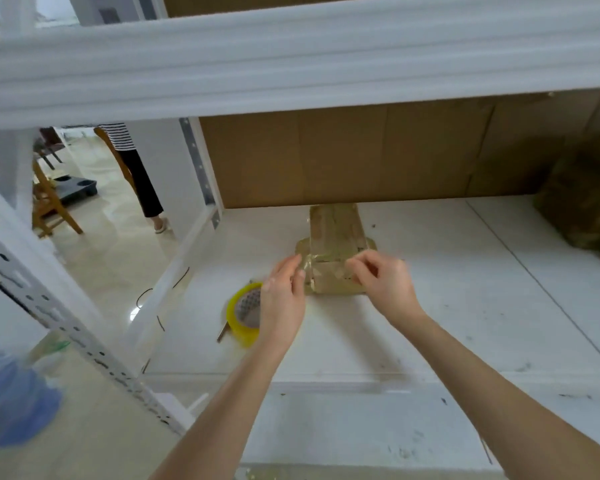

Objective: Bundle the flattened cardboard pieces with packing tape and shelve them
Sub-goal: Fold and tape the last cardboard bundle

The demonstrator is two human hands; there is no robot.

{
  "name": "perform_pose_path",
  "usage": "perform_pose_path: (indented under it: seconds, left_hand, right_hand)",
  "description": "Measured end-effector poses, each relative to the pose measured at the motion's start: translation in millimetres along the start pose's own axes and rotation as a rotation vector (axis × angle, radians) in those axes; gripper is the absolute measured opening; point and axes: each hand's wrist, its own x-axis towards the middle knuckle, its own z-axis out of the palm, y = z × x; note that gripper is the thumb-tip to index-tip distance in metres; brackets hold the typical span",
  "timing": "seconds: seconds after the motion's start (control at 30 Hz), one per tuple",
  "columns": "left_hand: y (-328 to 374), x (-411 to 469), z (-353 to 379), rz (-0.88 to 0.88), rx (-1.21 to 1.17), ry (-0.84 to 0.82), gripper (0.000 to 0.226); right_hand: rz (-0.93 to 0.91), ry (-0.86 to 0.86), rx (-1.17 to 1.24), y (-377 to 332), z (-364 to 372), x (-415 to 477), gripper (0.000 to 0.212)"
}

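Bundle: the cardboard bundle (pixel 336 237), glossy with tape, lies flat on the shelf board (pixel 465 289), its long axis running away from the person.
Left hand: the left hand (pixel 283 292) has straight fingers touching the near left edge.
Right hand: the right hand (pixel 383 282) has curled fingers that pinch the near right corner.
Nearer: both hands are about equally close.
Tape roll: the yellow tape roll (pixel 241 310) sits just behind the left hand.

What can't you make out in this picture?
Head view: yellow roll of packing tape, partly hidden by the left hand.
Head view: whether that hand or the right hand grips the tape-wrapped brown cardboard bundle; motion blur.
Head view: dark olive lump, blurred, cut by right edge.
Head view: blue object, bottom left, blurred.
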Motion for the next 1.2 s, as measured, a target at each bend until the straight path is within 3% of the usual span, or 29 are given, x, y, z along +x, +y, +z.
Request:
perform_pose_path:
  seconds: [0.1,0.2,0.33,0.47,0.53,0.87,0.97,1.1,1.2]
  left_hand:
    - [4.8,6.1,21.9,-0.060,-0.027,-0.054,0.042]
    - [6.2,13.0,40.9,-0.053,-0.015,-0.088,0.050]
    - [2.9,17.5,59.4,-0.104,-0.032,-0.125,0.061]
    - [-6.0,26.0,62.9,-0.164,0.006,-0.129,0.062]
    - [-7.7,30.6,63.3,-0.143,0.051,-0.106,0.053]
    - [-4.4,-1.4,56.8,-0.103,0.019,-0.027,0.042]
    - [0.0,-21.6,55.9,-0.139,-0.055,-0.008,0.036]
    - [6.2,-10.5,62.4,-0.171,0.108,-0.169,0.053]
    - [2.4,-0.1,63.4,-0.188,0.021,-0.192,0.038]
  right_hand:
    - [0.170,0.167,-0.012,20.1,-23.2,10.2,0.016]
    - [0.191,0.060,-0.098,24.4,-16.0,17.4,0.041]
    - [0.221,-0.114,-0.203,31.6,10.8,24.4,0.050]
    - [0.290,-0.059,-0.288,42.9,22.0,29.9,0.063]
    - [0.295,-0.030,-0.264,47.8,22.9,34.1,0.066]
    - [0.262,-0.027,-0.096,57.4,-8.5,0.5,0.041]
    - [0.281,0.019,-0.057,53.6,-17.9,-24.3,0.023]
    - [0.391,0.013,-0.246,35.2,-11.8,-14.9,0.042]
    - [0.447,0.056,-0.143,37.6,-10.2,-8.7,0.035]
